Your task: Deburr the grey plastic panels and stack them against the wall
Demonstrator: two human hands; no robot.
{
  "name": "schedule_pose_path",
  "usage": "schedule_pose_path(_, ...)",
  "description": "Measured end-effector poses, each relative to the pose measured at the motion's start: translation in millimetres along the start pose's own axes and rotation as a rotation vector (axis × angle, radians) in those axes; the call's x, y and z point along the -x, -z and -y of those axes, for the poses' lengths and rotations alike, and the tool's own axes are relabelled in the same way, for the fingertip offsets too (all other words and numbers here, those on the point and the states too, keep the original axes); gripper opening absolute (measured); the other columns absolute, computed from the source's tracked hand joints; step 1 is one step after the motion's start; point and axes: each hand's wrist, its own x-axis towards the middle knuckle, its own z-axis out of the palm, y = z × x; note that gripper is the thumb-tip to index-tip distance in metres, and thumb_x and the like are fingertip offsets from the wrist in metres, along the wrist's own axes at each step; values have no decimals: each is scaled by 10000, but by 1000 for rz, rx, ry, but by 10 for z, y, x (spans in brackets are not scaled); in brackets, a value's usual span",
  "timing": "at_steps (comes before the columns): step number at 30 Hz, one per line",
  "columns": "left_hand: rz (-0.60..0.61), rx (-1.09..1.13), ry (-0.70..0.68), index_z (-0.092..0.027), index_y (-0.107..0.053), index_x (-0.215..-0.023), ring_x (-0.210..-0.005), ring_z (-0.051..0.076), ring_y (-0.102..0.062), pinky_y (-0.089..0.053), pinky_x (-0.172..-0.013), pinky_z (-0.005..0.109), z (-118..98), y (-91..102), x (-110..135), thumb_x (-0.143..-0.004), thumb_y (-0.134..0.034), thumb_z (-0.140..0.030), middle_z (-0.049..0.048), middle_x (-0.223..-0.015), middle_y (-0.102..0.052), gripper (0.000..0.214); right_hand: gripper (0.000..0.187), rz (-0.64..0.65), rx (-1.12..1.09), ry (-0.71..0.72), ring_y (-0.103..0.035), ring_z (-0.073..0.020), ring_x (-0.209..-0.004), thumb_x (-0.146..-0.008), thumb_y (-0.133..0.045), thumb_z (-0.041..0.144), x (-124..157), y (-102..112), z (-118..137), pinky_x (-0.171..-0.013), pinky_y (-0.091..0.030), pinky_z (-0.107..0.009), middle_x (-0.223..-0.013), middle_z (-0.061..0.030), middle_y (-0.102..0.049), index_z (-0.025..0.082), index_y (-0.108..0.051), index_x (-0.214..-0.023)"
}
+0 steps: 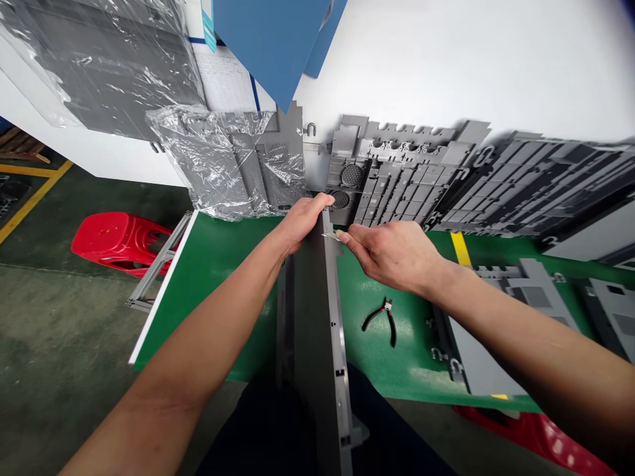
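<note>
A long grey plastic panel [317, 330] stands on its edge in front of me and reaches down toward my lap. My left hand [305, 219] is wrapped over its far end, the thumb along the top edge. Closed in a pinch, my right hand [391, 254] holds a small knife [331, 236] whose thin blade touches or lies just over the panel's narrow edge. Most of the knife is hidden by the fingers. Side cutters [384, 320] with black handles lie spread on the green tabletop [367, 357], right of the panel.
Grey ribbed panels [407, 172] lean against the white wall at the back right. Plastic-wrapped panels [233, 162] stand at the back left. More panels [520, 311] lie on the right of the table. A red stool [116, 238] stands beyond the table's left edge.
</note>
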Motion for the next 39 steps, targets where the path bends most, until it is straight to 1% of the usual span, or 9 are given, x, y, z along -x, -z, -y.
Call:
schedule_pose_path(6,-17,-8,2,-224,-408,-611,-528,107,-303,-261,-495,266,-29,11,20,-862,-594,-466,-34,-593,-368,395,606,-1,-70,71,-513,-183,-544,-1092,-150,587,146,-5,36,-575,-140,-333,-631,-20,-615,234,-596,-884)
schedule_pose_path(10,-20,-23,-4,-226,-388,-606,-527,104,-294,-260,-498,264,-42,-14,26,-857,-582,-458,-39,-585,-354,394,553,41,-291,80,-489,-170,-556,-1092,-204,594,132,59,-24,-582,-211,-313,-618,9,-563,240,-543,-837)
schedule_pose_path(13,-12,-19,-6,-225,-410,-612,-534,106,-303,-280,-502,262,-46,-12,27,-852,-582,-467,-39,-595,-364,382,538,1,-412,33,-493,-169,-568,-1091,-214,595,24,70,-70,-598,-257,-302,-620,19,-546,246,-523,-822)
schedule_pose_path(17,-30,-16,-5,-225,-400,-608,-541,110,-306,-281,-496,262,-35,36,27,-845,-592,-480,-35,-605,-355,398,533,-11,-317,-16,-551,-196,-614,-1084,-231,588,-143,13,-74,-603,-247,-312,-655,-4,-605,249,-574,-860)
schedule_pose_path(20,-37,-15,-6,-224,-396,-611,-552,112,-322,-288,-501,262,-18,72,23,-848,-592,-477,-30,-615,-359,398,547,-12,-225,-44,-570,-210,-623,-1084,-221,581,-206,-22,-55,-600,-225,-320,-667,-20,-632,247,-608,-889)
schedule_pose_path(25,-29,-5,-14,-228,-367,-616,-540,108,-291,-262,-497,271,3,77,9,-852,-594,-490,-34,-612,-336,419,566,-34,-142,-18,-577,-207,-612,-1089,-206,570,-186,-31,-31,-592,-199,-330,-662,-28,-639,241,-624,-896)
schedule_pose_path(30,-9,18,-26,-229,-339,-617,-531,102,-253,-236,-496,272,-2,46,13,-861,-593,-462,-40,-603,-303,423,595,-38,-65,-15,-602,-220,-642,-1089,-187,574,-114,-20,-19,-599,-188,-340,-682,-51,-661,229,-644,-924)
schedule_pose_path(34,5,16,-25,-228,-351,-620,-536,105,-270,-244,-496,268,-15,31,23,-864,-579,-447,-38,-602,-320,399,580,-42,-49,-5,-567,-205,-598,-1089,-203,571,-64,-21,-12,-593,-168,-342,-661,-46,-646,227,-634,-911)
schedule_pose_path(39,-7,-2,-13,-223,-377,-625,-543,105,-289,-261,-513,266,-16,29,15,-859,-584,-453,-37,-604,-358,387,546,-55,-99,39,-459,-177,-541,-1083,-231,581,-17,-25,-36,-594,-145,-335,-611,-24,-568,232,-587,-861)
